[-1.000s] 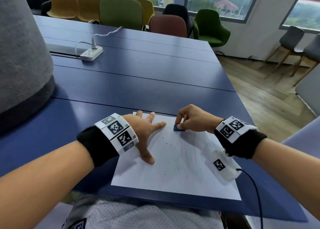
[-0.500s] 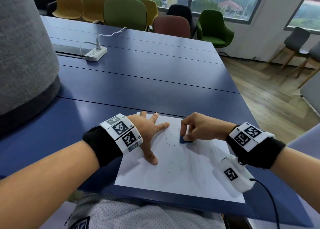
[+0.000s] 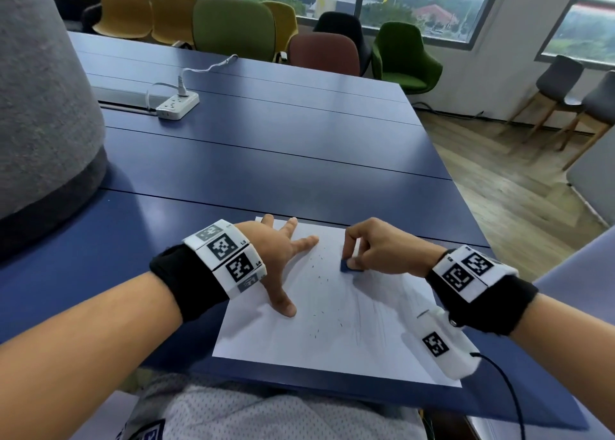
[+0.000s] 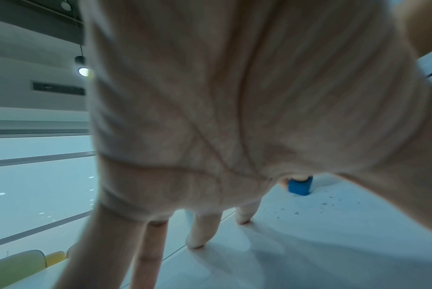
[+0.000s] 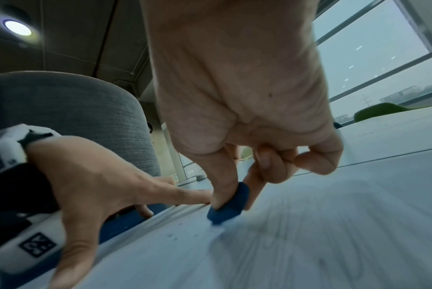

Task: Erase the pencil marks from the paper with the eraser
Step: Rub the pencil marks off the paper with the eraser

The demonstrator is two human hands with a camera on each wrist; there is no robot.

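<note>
A white sheet of paper (image 3: 332,333) lies on the blue table near its front edge. Faint pencil strokes (image 3: 369,320) run down its right half, and dark eraser crumbs (image 3: 319,270) are scattered near the middle. My right hand (image 3: 376,250) pinches a small blue eraser (image 3: 347,266) between thumb and forefinger, its lower edge pressed on the paper's upper part. The eraser (image 5: 228,205) also shows in the right wrist view, and the eraser (image 4: 299,186) in the left wrist view. My left hand (image 3: 283,256) lies flat with spread fingers on the paper's left side, holding it down.
A tall grey fabric-covered column (image 3: 43,107) stands on the table at the left. A white power strip (image 3: 178,105) with a cable lies farther back. Coloured chairs (image 3: 233,27) line the far edge. The table's right edge (image 3: 466,200) drops to a wooden floor.
My right hand slid the eraser down the paper toward me and slightly right, then held near that spot. My left hand stayed flat on the paper.
</note>
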